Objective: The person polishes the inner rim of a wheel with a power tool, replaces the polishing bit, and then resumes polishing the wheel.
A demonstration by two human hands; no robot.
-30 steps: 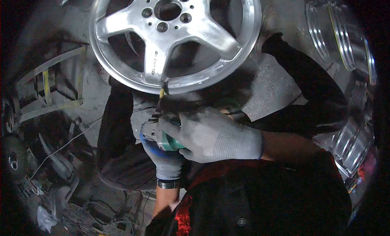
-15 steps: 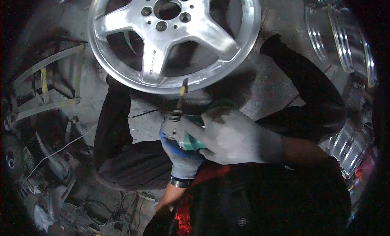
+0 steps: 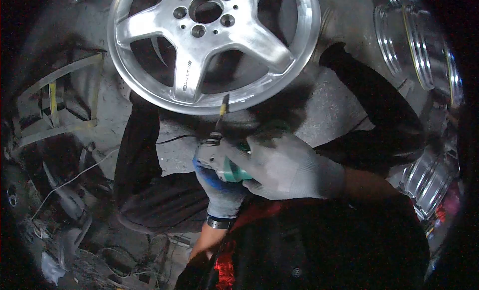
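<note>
A silver five-spoke alloy wheel with AMG lettering on one spoke lies in front of me. Both hands grip a green and grey die grinder, whose slim shaft carries a yellow and dark tip that overlaps the wheel's near rim in this view. My left hand, in a grey and blue glove with a watch at the wrist, is closed around the front of the tool from below. From the right, my gloved right hand wraps over the green body, hiding much of it.
Polished wheels stand at the right, with another shiny rim lower down. On the left is a dull wheel with yellow marks. A pale cord crosses the floor near cluttered parts. My bent legs flank the work.
The grinder and both hands have shifted very slightly left, the tool tip staying near the rim. The wheel keeps its place.
</note>
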